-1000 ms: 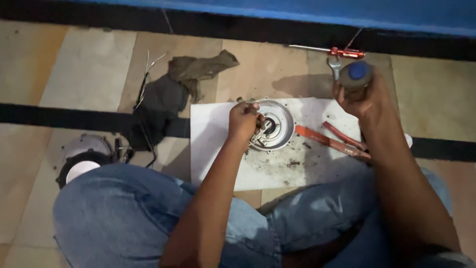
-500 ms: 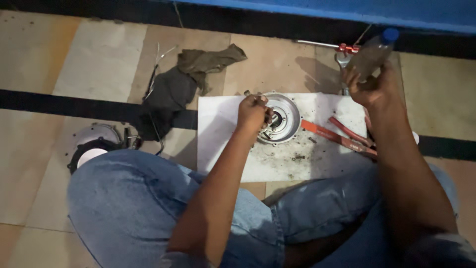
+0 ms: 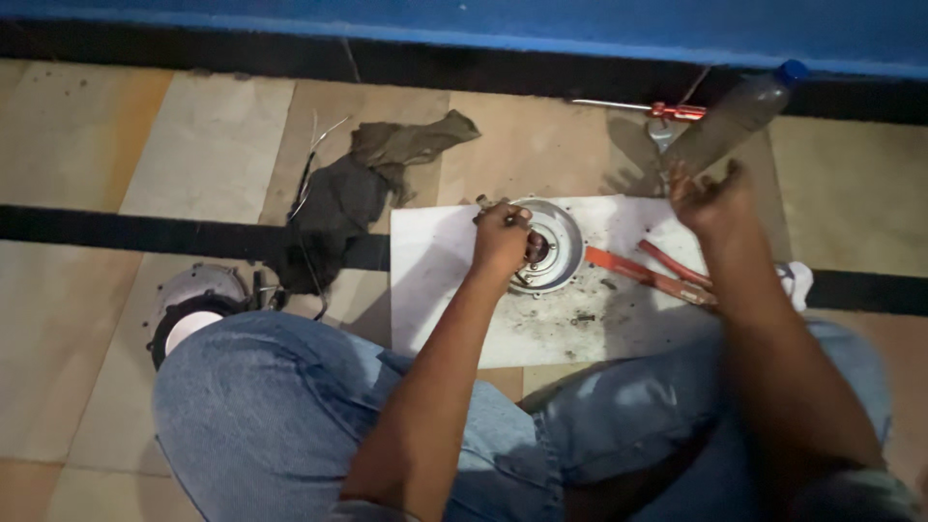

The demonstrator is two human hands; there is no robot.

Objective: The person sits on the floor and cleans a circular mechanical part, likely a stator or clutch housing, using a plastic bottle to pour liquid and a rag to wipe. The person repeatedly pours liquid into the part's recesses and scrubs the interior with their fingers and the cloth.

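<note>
Two hands work. Left hand [image 3: 501,238] grips a tool in the housing [image 3: 551,244] (on white sheet [image 3: 435,280]). Right hand [image 3: 710,198], fingers clamped, tilts a bottle [image 3: 730,121].

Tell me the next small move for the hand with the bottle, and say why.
Probably tip the plastic bottle in the right hand leftward over the round metal housing. The bottle sits tilted off to the side, while the left hand rests on the housing's centre on the white sheet.

Dim, warm indoor light; soft shadows beside arms; slight motion blur, grainy, dark lower edges.
</note>
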